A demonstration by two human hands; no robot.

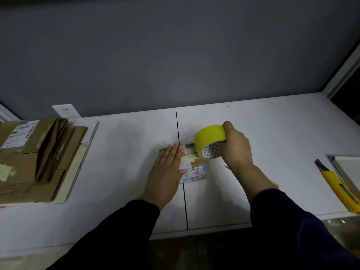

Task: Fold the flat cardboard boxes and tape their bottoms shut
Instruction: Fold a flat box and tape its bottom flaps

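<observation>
Nearest the lens: two dark sleeves (116,236), reaching in from the bottom edge over the white desk (126,145). At mid-desk, right on the dark seam (178,123) between the two desk panels, a small cardboard box (194,169), brown, with old tape patches on top and a barcode label at the near end. Pressed flat on its left part, the left grip (165,172), fingers straight and together, curled round nothing. Over the box's far right corner, a roll of yellow tape (209,139), held on edge and clamped in the right grip (236,148), fingers curled round the rim and into the core.

Hidden by palm and roll: much of the box top, so no telling how the flaps lie or whether any strip is stuck down. Just under the right wrist, a small pointed tip, too little showing to name.

Far left, well apart, a stack of flattened cardboard boxes (29,162), some labelled, cut off by the frame edge, resting on a pale board. Behind it, on the grey wall (175,55), a white outlet plate (67,111). Far right, a yellow utility knife (337,190) just beside a white tray (346,164), both cut off at the edge.
</observation>
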